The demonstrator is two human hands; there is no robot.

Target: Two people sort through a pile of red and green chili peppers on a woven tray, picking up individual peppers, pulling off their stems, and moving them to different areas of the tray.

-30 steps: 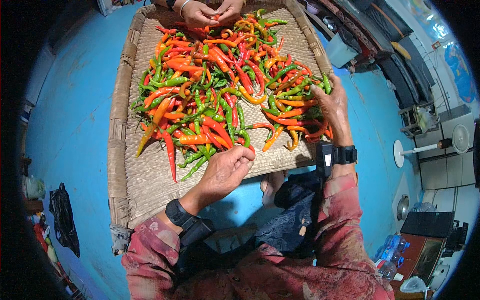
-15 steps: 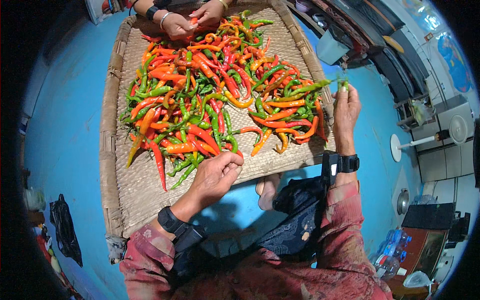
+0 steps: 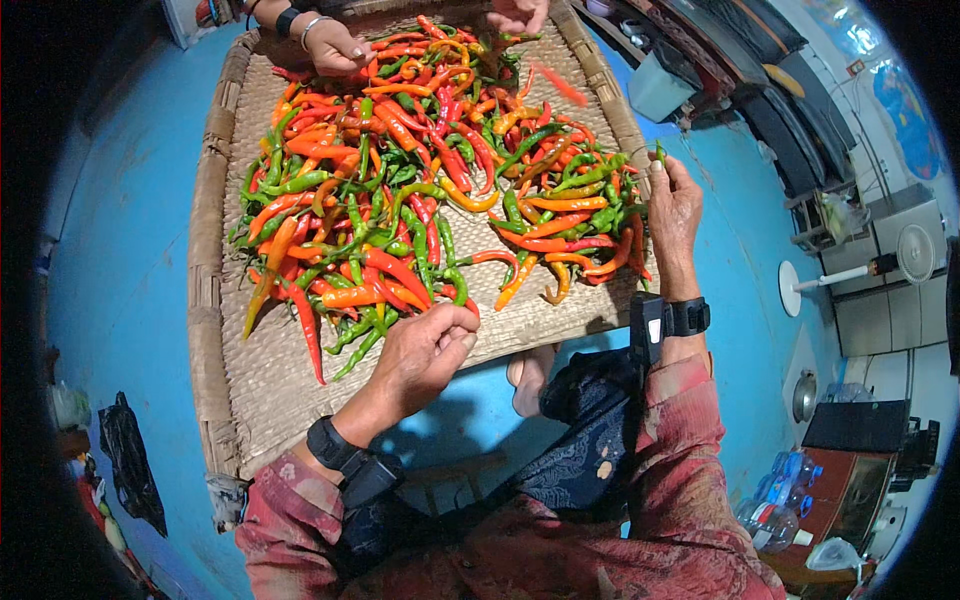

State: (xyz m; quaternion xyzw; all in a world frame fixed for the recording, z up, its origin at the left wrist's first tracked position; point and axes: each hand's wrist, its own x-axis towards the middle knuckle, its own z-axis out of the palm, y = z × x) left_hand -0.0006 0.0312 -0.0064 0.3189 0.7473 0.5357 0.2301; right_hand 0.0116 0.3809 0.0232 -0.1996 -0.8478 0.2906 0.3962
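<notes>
A large heap of red, orange and green chili peppers [image 3: 400,180] covers much of a woven tray [image 3: 275,385]. At the tray's near edge, my left hand [image 3: 425,350] is closed, thumb against curled fingers, round a red chili pepper [image 3: 472,303] that is mostly hidden by the hand. My right hand [image 3: 675,210], raised over the tray's right rim, pinches a small green chili stem [image 3: 659,152] between thumb and fingertips. Close to its left lie green and orange chili peppers [image 3: 575,205] at the heap's right side.
Across the tray, a co-worker's hand [image 3: 335,45] works at the heap; their other hand [image 3: 520,15] is open. A blurred red chili pepper [image 3: 562,86] is in mid-air. Plastic bottles [image 3: 785,500] stand lower right, a white fan [image 3: 915,255] at right, a black bag [image 3: 130,460] at left.
The green chili pepper at my right hand has left it; only a stem shows there. That hand moved slightly left. The co-worker's hands have parted, and a red chili pepper flies rightward.
</notes>
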